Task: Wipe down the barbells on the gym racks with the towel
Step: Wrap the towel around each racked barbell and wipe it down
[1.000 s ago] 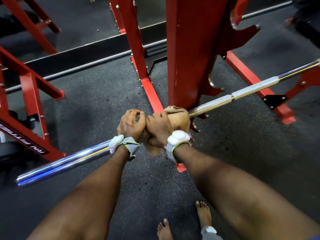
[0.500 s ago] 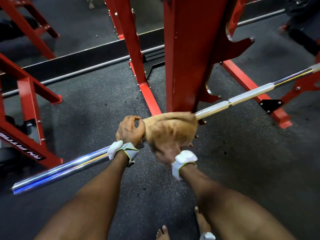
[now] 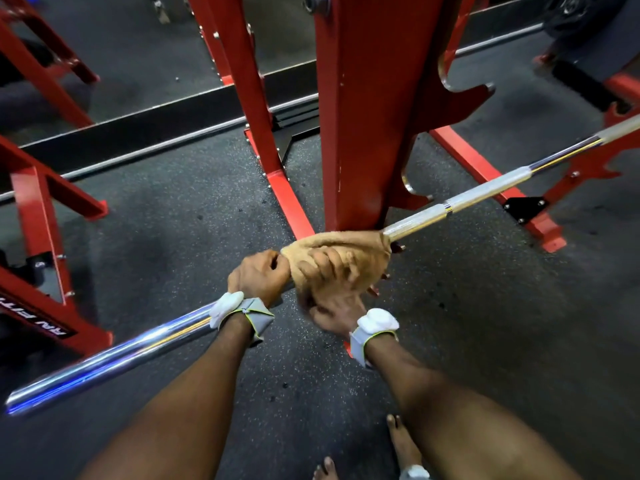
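A chrome barbell (image 3: 114, 358) runs from the lower left to the upper right, resting on the red rack (image 3: 367, 116). My left hand (image 3: 258, 277) grips the bar just left of the rack upright. A tan towel (image 3: 360, 252) is wrapped around the bar right beside it, reaching to the upright. My right hand (image 3: 329, 292) grips the towel from below, its fingers curled up over the cloth. The bar under the towel is hidden.
Red rack feet (image 3: 291, 206) and braces stand on the dark rubber floor ahead. Another red frame (image 3: 38, 237) stands at the left. A second thin bar (image 3: 166, 142) lies along the floor behind. My bare feet (image 3: 398, 445) are at the bottom edge.
The towel went from bunched under my right hand to spread over the bar up to the upright. My right hand turned under the bar. The left hand kept its grip.
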The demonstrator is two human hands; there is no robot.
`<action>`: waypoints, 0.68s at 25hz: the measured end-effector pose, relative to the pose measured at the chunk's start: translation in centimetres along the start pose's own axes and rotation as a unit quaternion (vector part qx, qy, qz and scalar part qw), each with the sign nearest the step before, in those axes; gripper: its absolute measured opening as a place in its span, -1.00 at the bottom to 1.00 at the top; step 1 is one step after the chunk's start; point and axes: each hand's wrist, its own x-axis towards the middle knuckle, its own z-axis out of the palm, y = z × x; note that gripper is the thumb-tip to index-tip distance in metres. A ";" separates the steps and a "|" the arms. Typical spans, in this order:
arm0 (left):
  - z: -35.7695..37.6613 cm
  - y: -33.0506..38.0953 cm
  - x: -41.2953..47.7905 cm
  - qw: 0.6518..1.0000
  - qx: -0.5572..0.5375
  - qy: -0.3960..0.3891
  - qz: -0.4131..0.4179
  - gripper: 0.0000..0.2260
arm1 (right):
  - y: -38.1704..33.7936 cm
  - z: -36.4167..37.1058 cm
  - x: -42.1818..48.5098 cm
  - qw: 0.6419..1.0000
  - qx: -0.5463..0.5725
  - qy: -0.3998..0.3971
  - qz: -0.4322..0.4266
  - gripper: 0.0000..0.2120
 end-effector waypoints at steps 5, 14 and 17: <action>-0.3 0.2 -0.1 1.000 0.002 -0.012 -0.010 -0.69 | 8.4 -4.9 -1.0 0.992 -0.100 0.072 0.021 -0.19; 0.2 -0.1 0.6 0.993 -0.073 0.016 -0.095 -0.73 | 0.4 -1.8 -0.2 0.998 -0.036 -0.037 -0.043 -0.47; 0.1 0.1 0.4 0.994 -0.059 0.025 -0.094 -0.73 | 5.6 -2.7 -1.3 0.997 -0.062 0.036 0.016 -0.31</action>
